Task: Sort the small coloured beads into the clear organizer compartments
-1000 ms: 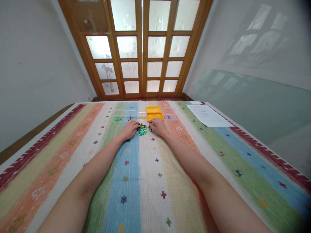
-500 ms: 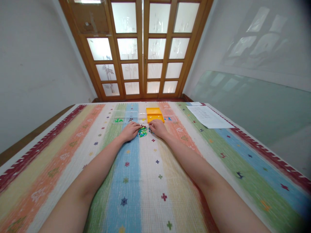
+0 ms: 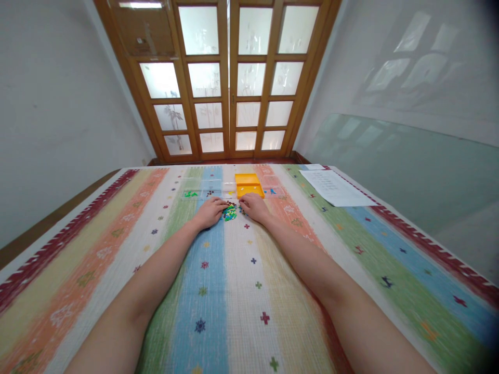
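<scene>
The left hand (image 3: 212, 212) and right hand (image 3: 254, 208) remain by the mixed pile (image 3: 230, 213); whether their fingers pinch anything, I cannot tell. The orange box (image 3: 247, 179) holds white pieces (image 3: 254, 188), the leftmost clear box (image 3: 192, 183) green pieces (image 3: 191, 194).

The view has been tilted slightly upward, and a bright strip (image 3: 140, 5) high on the door (image 3: 249, 98) has been brought in; the left grip (image 3: 212, 211) has been shifted slightly rightward.
</scene>
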A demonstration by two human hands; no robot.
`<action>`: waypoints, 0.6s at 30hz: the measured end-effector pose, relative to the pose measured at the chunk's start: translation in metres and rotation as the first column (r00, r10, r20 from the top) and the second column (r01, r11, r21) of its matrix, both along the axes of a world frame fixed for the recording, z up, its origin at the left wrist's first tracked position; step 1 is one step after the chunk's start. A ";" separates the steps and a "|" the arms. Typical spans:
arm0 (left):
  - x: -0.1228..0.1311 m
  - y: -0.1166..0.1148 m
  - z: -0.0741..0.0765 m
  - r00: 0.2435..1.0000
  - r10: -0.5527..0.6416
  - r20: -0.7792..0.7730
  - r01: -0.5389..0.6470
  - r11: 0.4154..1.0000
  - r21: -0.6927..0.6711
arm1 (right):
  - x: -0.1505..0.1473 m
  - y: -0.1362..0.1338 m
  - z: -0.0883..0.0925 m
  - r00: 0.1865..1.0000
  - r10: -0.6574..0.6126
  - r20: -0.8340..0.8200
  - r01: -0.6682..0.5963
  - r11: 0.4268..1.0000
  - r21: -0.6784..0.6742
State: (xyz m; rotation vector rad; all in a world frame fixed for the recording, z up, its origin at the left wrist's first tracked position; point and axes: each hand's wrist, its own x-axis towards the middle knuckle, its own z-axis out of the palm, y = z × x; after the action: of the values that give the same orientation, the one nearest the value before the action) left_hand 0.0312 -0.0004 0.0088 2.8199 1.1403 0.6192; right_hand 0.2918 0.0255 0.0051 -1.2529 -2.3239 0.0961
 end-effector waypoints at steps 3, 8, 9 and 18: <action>0.003 0.001 -0.002 1.000 -0.009 0.017 0.009 1.000 -0.007 | 0.000 -0.001 0.001 1.000 0.003 0.005 -0.003 1.000 -0.005; 0.003 0.001 -0.003 0.995 0.002 0.103 -0.006 0.999 0.031 | 0.000 0.000 0.001 1.000 0.009 0.009 -0.009 1.000 -0.008; 0.003 0.001 -0.004 0.991 0.020 0.129 -0.025 0.999 0.039 | 0.000 0.000 0.001 1.000 0.011 0.008 -0.011 1.000 -0.006; -0.009 0.017 -0.018 0.766 0.323 0.556 -0.207 0.943 -0.262 | 0.001 0.000 0.000 0.999 0.035 -0.004 -0.035 0.999 -0.011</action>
State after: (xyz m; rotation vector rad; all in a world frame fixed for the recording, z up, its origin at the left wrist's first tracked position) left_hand 0.0226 0.0166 -0.0091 2.0641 1.3641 1.2316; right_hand 0.2923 0.0257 0.0047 -1.2166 -2.3454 0.1233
